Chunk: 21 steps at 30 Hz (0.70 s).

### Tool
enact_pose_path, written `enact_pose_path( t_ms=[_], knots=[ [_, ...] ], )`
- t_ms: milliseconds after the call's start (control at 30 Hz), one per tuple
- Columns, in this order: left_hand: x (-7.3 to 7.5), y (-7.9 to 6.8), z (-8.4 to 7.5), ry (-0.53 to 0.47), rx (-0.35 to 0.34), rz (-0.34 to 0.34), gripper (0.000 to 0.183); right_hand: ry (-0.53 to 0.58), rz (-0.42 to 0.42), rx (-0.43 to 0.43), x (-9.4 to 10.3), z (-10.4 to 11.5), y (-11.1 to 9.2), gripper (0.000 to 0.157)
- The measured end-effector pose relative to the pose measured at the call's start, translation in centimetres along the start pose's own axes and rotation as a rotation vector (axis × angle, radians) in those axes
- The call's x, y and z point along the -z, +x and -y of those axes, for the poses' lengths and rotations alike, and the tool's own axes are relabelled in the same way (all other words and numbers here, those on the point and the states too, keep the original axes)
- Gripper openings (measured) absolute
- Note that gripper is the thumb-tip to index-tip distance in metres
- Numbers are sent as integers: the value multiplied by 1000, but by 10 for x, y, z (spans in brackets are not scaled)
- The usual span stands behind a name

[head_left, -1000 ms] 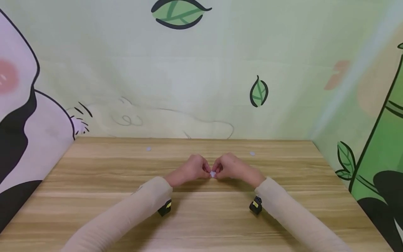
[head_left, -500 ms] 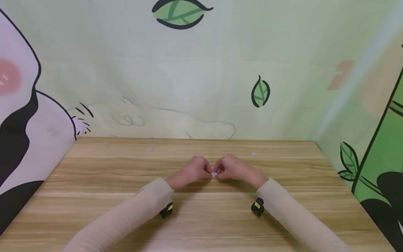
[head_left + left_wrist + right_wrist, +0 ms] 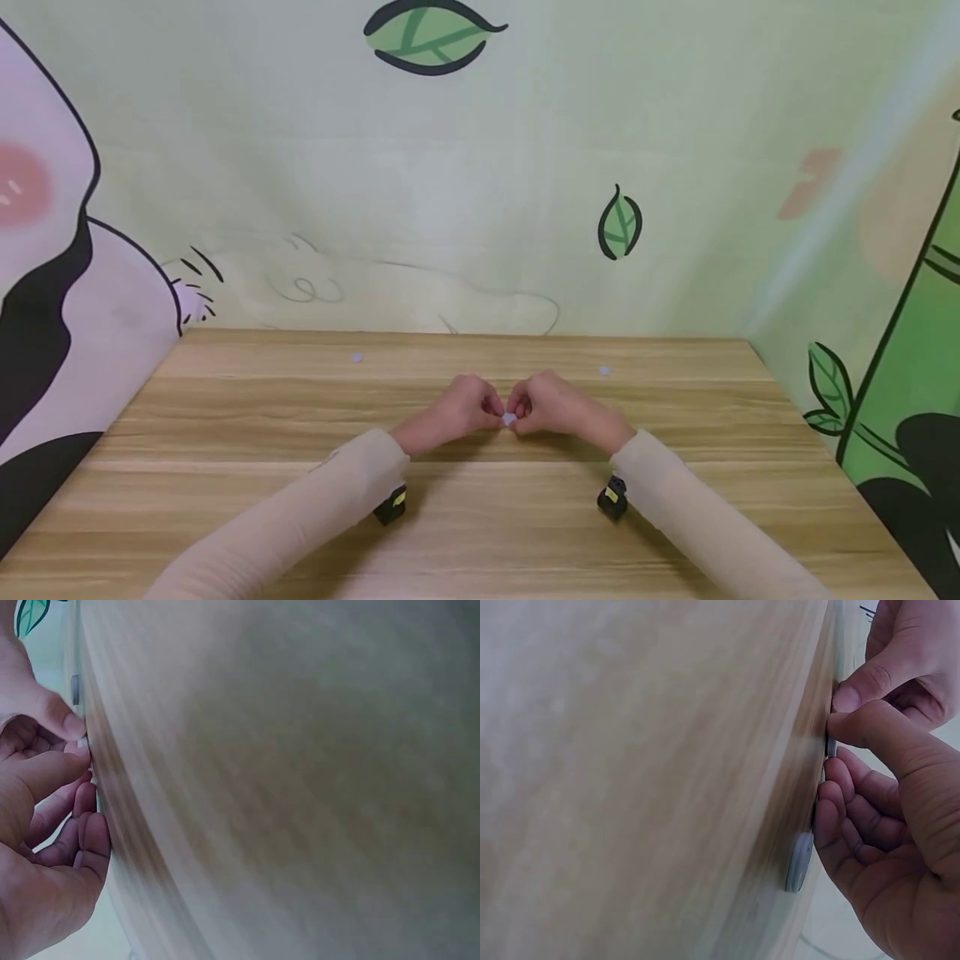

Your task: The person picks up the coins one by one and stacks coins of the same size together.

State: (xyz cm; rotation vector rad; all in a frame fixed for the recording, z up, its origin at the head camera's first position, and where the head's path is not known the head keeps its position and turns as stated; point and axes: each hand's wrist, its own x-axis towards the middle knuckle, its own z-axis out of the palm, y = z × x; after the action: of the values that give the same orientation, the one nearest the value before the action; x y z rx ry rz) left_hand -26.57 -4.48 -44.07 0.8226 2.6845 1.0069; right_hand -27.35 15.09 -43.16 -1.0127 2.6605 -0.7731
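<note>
Near the middle of the table, both hands meet at a small pale disc (image 3: 509, 418). My left hand (image 3: 463, 410) pinches its left side between thumb and fingertips. From the other side my right hand (image 3: 553, 404) pinches it too, the thumbs almost touching. In the right wrist view a thin grey edge of the held disc (image 3: 832, 748) shows beside the right thumb; fingers hide most of it. The left wrist view shows only a pale sliver of the held disc (image 3: 83, 742) between the thumbs.
Two more small pale discs lie toward the table's back: a left one (image 3: 357, 357) and a right one (image 3: 604, 370). The wooden table (image 3: 480, 517) ends at a wall covering (image 3: 480, 167) printed with leaves. Black wrist cameras hang under both sleeves.
</note>
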Motion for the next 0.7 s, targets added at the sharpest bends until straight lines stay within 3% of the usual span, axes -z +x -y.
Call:
enact_pose_path(
  t_ms=[233,467,700],
  knots=[
    [14,-9,13,-13,-21,-56,7,7,-13,-3,-2,-2,-1,9],
    [36,-27,37,-30,16,-129,9,44,-18,-37,-1,0,-3,9],
    [53,-45,56,-38,73,-160,9,57,-6,-80,-1,1,-3,11]
  ],
)
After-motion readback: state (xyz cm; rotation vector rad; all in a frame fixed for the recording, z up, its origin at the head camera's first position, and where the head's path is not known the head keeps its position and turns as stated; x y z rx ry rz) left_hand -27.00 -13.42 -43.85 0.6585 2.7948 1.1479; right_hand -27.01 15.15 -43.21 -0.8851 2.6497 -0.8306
